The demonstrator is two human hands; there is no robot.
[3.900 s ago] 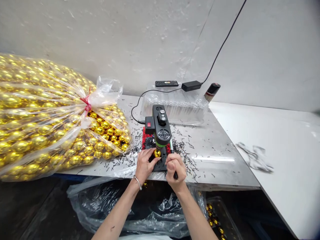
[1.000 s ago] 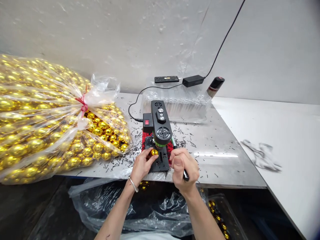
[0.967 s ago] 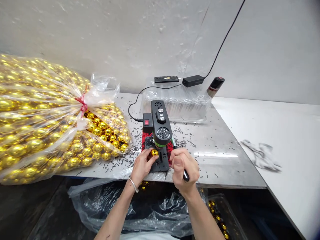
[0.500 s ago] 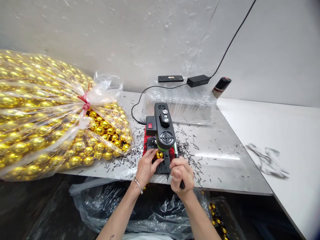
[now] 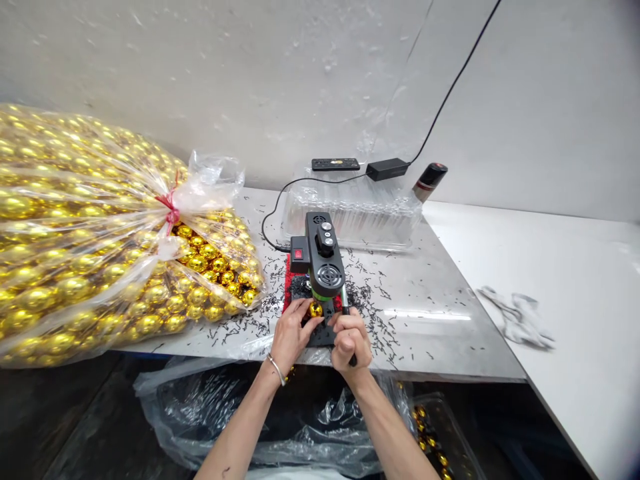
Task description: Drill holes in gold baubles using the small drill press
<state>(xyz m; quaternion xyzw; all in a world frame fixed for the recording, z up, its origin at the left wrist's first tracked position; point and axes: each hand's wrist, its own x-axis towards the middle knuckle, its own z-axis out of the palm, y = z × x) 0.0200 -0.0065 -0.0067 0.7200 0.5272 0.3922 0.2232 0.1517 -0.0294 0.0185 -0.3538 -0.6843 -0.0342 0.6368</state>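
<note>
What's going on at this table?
A person is working at a small black machine with both hands. The left hand holds a shiny gold ball at the front of the machine's head; whether they touch is hard to tell. The right hand grips the machine's handle. Black scraps litter the table, and a tied clear bag of gold balls sits to the left.

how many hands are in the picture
2: the left hand holding a gold ball, and the right hand gripping the lever of the black machine.
</note>
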